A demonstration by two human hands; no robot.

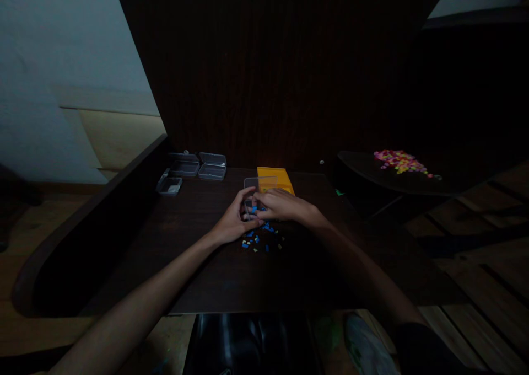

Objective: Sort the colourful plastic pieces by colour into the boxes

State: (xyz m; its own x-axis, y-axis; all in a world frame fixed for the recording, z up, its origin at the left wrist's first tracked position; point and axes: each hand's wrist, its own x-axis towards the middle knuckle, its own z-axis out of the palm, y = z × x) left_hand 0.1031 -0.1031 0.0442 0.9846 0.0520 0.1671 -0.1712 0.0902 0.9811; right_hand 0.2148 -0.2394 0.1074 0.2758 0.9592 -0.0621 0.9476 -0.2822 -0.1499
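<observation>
My left hand point(235, 217) is wrapped round a small clear plastic box point(250, 203), whose raised lid point(251, 184) stands up behind the fingers. At the box's opening my right hand point(278, 203) pinches a small blue piece point(254, 209) between thumb and fingers. Small blue and pale yellow pieces point(268, 227) lie scattered on the dark table just below both hands. Behind the right hand lies a yellow tray or folder point(276, 176), partly covered by that hand and the lid.
Several clear plastic boxes point(212, 171) stand at the back left of the dark table point(165, 242). A pile of multicoloured small pieces point(400, 161) lies on a dark ledge point(363, 168) at the right. A tall dark panel point(268, 71) rises behind the table.
</observation>
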